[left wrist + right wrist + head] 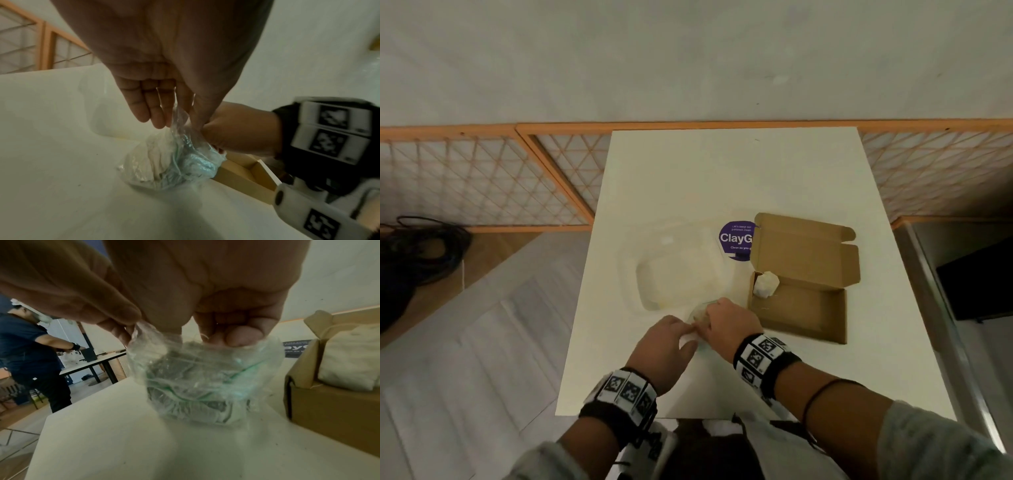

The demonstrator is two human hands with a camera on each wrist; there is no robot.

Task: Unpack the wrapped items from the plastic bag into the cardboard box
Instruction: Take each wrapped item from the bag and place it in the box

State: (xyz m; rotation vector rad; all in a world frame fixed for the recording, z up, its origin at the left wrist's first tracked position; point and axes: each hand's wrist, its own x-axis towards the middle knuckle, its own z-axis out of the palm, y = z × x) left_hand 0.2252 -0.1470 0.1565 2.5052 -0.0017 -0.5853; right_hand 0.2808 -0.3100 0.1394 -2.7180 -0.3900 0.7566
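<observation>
A small clear plastic bag (698, 313) stands on the white table (722, 171) near its front middle, with pale wrapped items bunched inside (156, 164). My left hand (688, 334) pinches the bag's top edge (177, 112) between thumb and forefinger, the other fingers straight. My right hand (722, 322) grips the opposite side of the rim (205, 378), thumb and curled fingers on the plastic. The open cardboard box (808, 308) lies just to the right, and one wrapped item (765, 284) sits in its far left corner (349, 361).
A clear plastic container (678, 274) lies left of the box, behind the bag. A purple round sticker (736, 240) is on the table beside the box's raised lid (804, 246). A person in dark blue (30, 353) stands at another table in the background.
</observation>
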